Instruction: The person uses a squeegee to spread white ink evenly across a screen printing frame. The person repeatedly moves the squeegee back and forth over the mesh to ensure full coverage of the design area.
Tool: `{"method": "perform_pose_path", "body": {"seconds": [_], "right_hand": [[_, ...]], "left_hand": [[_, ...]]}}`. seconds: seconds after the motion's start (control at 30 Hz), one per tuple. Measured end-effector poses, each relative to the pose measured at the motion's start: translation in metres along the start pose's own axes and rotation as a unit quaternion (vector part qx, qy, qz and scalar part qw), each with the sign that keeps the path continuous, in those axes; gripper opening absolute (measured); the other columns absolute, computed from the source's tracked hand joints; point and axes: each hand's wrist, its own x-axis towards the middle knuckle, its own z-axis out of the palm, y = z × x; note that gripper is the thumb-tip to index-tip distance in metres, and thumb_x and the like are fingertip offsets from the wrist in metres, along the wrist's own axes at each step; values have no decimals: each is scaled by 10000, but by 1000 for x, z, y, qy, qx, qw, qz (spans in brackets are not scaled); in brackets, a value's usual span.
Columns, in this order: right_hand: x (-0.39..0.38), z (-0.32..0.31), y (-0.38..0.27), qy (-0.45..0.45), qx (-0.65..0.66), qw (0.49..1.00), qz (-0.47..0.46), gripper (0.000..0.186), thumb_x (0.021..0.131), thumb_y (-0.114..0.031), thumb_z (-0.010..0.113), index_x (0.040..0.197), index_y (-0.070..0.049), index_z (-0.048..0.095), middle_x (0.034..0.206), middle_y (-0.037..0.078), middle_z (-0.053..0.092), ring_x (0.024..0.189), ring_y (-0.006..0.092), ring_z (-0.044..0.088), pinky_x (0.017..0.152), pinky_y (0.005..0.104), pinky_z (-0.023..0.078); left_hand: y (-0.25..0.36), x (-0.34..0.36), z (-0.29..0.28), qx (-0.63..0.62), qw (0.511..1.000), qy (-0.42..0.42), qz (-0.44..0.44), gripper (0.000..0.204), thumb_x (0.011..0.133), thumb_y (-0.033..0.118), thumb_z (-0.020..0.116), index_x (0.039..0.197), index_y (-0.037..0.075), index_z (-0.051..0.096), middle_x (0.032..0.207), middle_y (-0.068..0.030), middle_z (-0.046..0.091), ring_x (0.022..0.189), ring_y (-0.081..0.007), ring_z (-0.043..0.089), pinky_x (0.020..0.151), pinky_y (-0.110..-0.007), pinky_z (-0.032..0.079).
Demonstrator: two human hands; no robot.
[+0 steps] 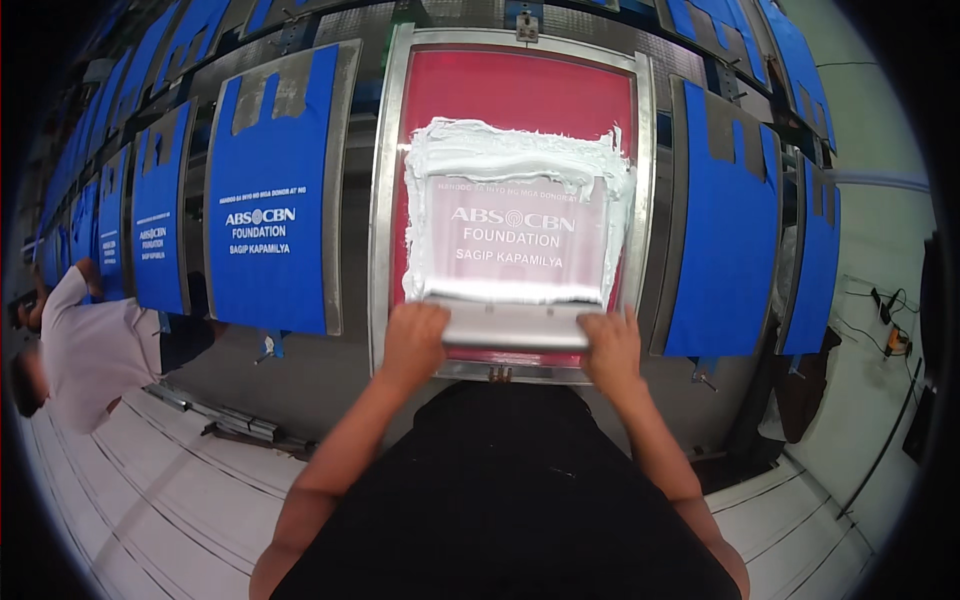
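Both my hands grip a wide metal squeegee point(515, 328) near the front end of a screen-printing frame point(388, 190). My left hand point(415, 338) is closed round its left end, and my right hand point(612, 345) round its right end. The frame has silvery metal sides and a red mesh point(520, 88). Thick white ink point(480, 150) lies in a ragged border round a paler printing area with lettering and a round emblem. A band of ink runs along the squeegee's far edge. What lies beneath the screen shows only faintly through the mesh.
Blue bag-shaped fabric pieces lie on boards at left point(265, 265) and right point(715, 280), with more rows beyond. A person in a pale shirt point(105, 350) is at the far left. A metal hinge clamp point(527, 25) holds the frame's far end. Cables point(888, 305) hang by the right wall.
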Motion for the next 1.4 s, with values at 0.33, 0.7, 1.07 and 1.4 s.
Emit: {"method": "perform_pose_path", "body": {"seconds": [0.33,0.7,1.07,1.4], "right_hand": [[146,-82,20,-66,-48,996,33,385,690,-68,613,1052,-172,699,830,134,697,846,307,671,907,449,448],[147,-56,27,-13,-94,995,18,391,695,-84,646,1075,-158,695,855,141,696,881,301,664,1047,529,367],[-5,-18,-17,-35,-17,999,16,463,630,22,629,1067,-127,667,984,67,683,989,262,614,1136,557,251],[206,-99,37,-53,-64,996,27,351,680,-85,629,1019,-134,703,937,120,705,914,317,669,792,421,538]], "left_hand": [[-40,155,-47,65,987,-98,-109,280,713,239,782,947,98,719,910,-151,691,875,-343,657,790,-432,517],[-52,150,-16,75,996,-5,-40,186,645,135,721,823,85,707,769,-135,680,767,-349,650,739,-447,512],[1,-7,-9,1,999,-40,12,298,610,17,688,901,64,647,871,-117,637,847,-322,598,765,-448,446],[-53,221,-45,72,986,-98,-117,304,662,305,817,860,106,702,835,-135,692,867,-332,663,767,-432,527]]}}
